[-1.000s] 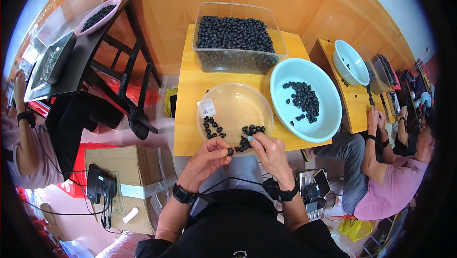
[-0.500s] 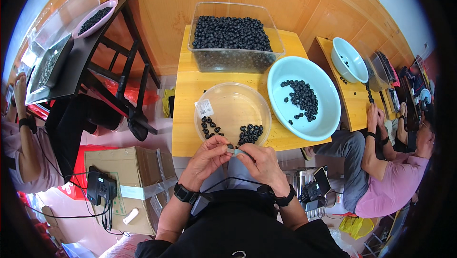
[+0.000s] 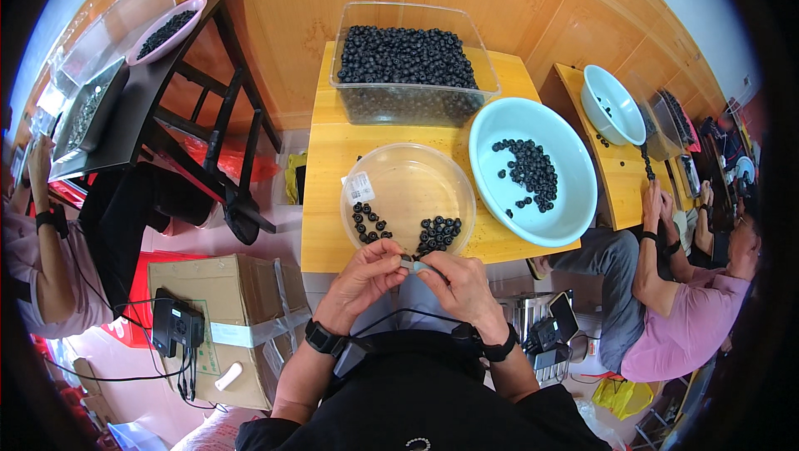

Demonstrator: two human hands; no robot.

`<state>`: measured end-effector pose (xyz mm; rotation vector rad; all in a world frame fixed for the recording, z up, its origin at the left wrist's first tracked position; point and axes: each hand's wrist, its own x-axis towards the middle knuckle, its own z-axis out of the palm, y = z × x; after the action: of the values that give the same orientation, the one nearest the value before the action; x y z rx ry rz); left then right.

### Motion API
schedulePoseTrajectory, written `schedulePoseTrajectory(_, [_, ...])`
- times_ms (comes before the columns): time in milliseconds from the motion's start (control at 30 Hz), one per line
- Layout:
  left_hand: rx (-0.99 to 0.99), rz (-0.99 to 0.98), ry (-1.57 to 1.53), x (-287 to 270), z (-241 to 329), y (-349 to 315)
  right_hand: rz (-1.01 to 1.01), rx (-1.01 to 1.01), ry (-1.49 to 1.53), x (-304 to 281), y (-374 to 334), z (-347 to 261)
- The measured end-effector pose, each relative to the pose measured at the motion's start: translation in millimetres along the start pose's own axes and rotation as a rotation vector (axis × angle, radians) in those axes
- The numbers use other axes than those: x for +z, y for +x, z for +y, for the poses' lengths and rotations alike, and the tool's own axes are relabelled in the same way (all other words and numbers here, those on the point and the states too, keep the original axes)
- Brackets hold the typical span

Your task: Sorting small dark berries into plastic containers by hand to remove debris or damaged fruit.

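Over the near rim of a shallow clear round tray [image 3: 408,170], my left hand [image 3: 372,272] and my right hand [image 3: 458,283] meet with fingertips pinched together. Something small and dark, with grey and pale teal bits around it, shows between them; fingers hide most of it. Inside the tray, one group of small round black parts [image 3: 368,223] lies left and a tighter heap of black parts [image 3: 439,233] lies right, just beyond my fingers. A light-blue basin [image 3: 499,193] to the right holds more of them.
A clear rectangular bin [image 3: 399,110] full of black parts stands at the back of the yellow table [image 3: 320,193]. To the left are a cardboard box [image 3: 233,284] with a black device [image 3: 176,324] and a dark table [image 3: 137,131]. People sit working on both sides.
The dark round part at my left fingertips shows less now, and my fingers have shifted slightly. Both hands stay together at the tray's near rim.
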<state>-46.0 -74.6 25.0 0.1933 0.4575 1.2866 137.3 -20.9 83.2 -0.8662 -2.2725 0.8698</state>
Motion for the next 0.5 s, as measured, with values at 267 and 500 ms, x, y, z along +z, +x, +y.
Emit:
schedulePoseTrajectory(267, [-0.041, -0.015, 0.109, 6.6, -0.9, -3.5, 0.072, 0.145, 0.130, -0.1, 1.4, 7.5])
schedulePoseTrajectory(500, [-0.049, -0.018, 0.131, -1.0, -5.6, -0.8, -0.016, 0.000, 0.132, 6.0, 3.8, 3.5])
